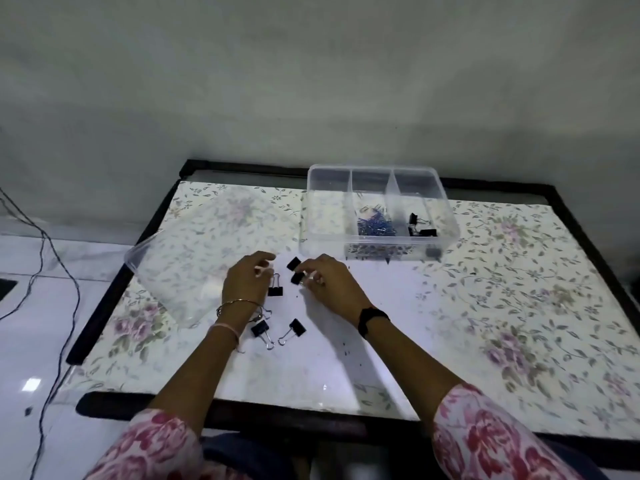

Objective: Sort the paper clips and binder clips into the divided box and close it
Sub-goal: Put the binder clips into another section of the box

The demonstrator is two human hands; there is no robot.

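While blue paper clips [376, 226] fill the divided box's [446, 206] middle section and two binder clips [419, 227] its right one, five more [275, 291] lie on the bench [519, 306]. Right hand [329, 284] pinches one; left hand's [247, 280] grip seems empty. The lid [166, 271] lies off.

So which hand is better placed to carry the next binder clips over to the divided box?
Right, probably. The right hand already pinches binder clips at its fingertips and lies nearer the divided box, whose right compartment holds the sorted binder clips. The left hand sits farther left, beside the lid.
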